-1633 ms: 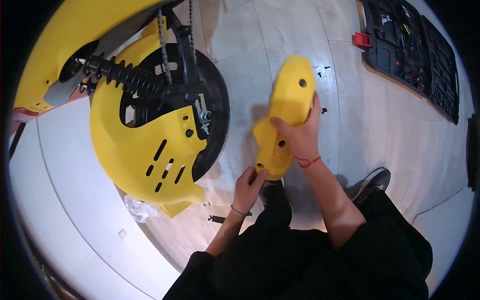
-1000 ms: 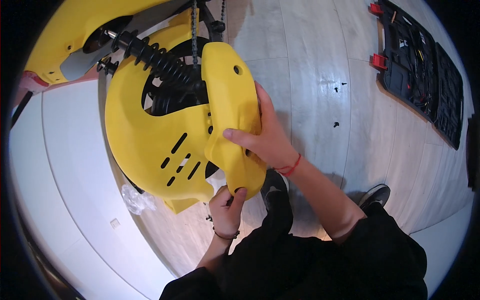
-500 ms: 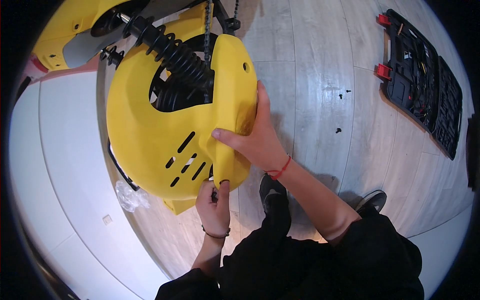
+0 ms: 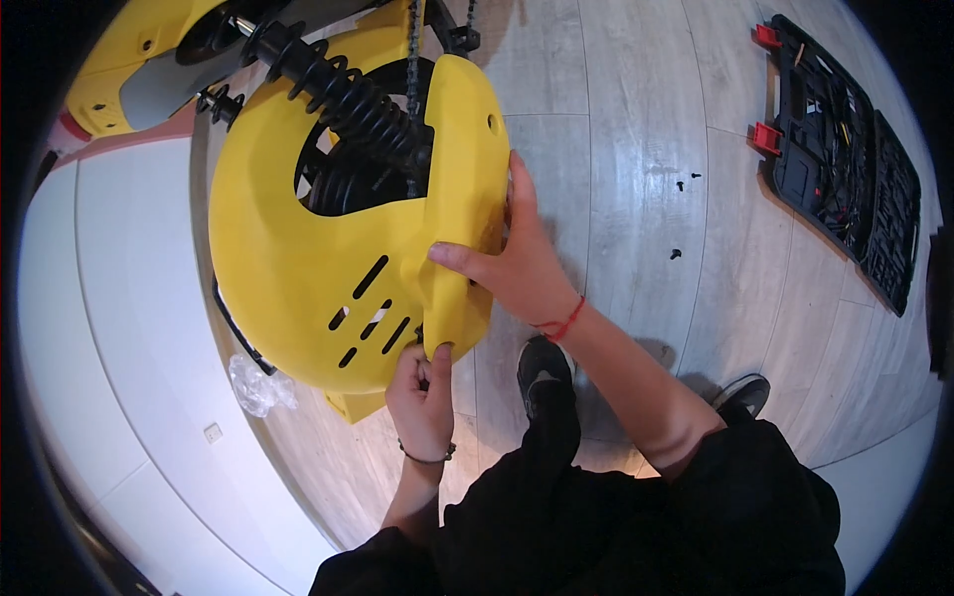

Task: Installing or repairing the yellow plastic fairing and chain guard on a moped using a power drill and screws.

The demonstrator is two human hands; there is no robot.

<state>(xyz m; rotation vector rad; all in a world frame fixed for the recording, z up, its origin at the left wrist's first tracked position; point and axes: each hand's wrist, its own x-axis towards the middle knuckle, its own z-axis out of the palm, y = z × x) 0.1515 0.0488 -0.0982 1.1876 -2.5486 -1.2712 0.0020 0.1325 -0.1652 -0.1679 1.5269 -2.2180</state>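
Yellow cover, grasped by both hands, overlaps the slotted guard; a small square mark is unreadable.

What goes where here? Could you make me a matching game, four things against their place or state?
Things:
1. long yellow cover
2. coil-spring shock absorber
3. black tool case
4. clear plastic bag

Place or state:
A. lying open on the floor, far right
B. crumpled, lower left
C. gripped by left hand and right hand
D. slanting at upper left

Pairs: 1-C, 2-D, 3-A, 4-B
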